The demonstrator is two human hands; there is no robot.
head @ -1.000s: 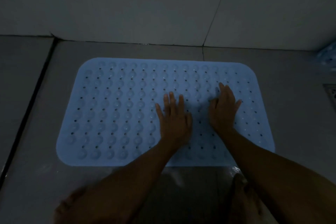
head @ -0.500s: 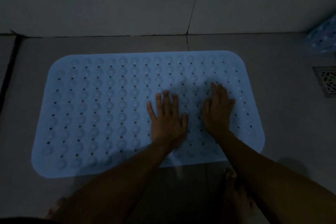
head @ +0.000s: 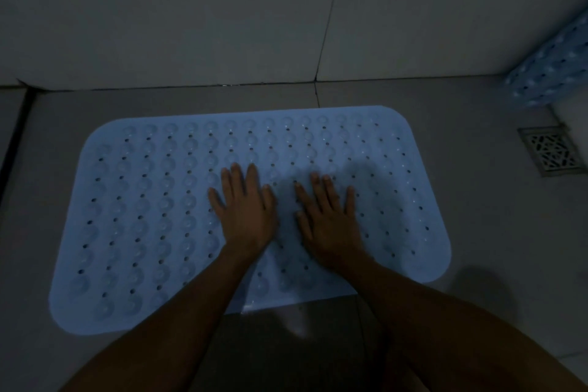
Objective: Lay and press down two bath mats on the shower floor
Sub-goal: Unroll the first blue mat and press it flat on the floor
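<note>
Pale blue rubber, the first bath mat point(head: 152, 216) is lying flat on the shower floor point(head: 477, 111) under both palms. The left hand point(head: 245, 213) and right hand point(head: 327, 226) are pressing side by side, fingers spread, gripping nothing. Left of the hands, much of the mat probably needs pressing. Beyond them the wall point(head: 191, 9) is leaving a bare strip. Far right, past the drain point(head: 550, 149), the second mat point(head: 553, 73) is waiting, unlaid.
</note>
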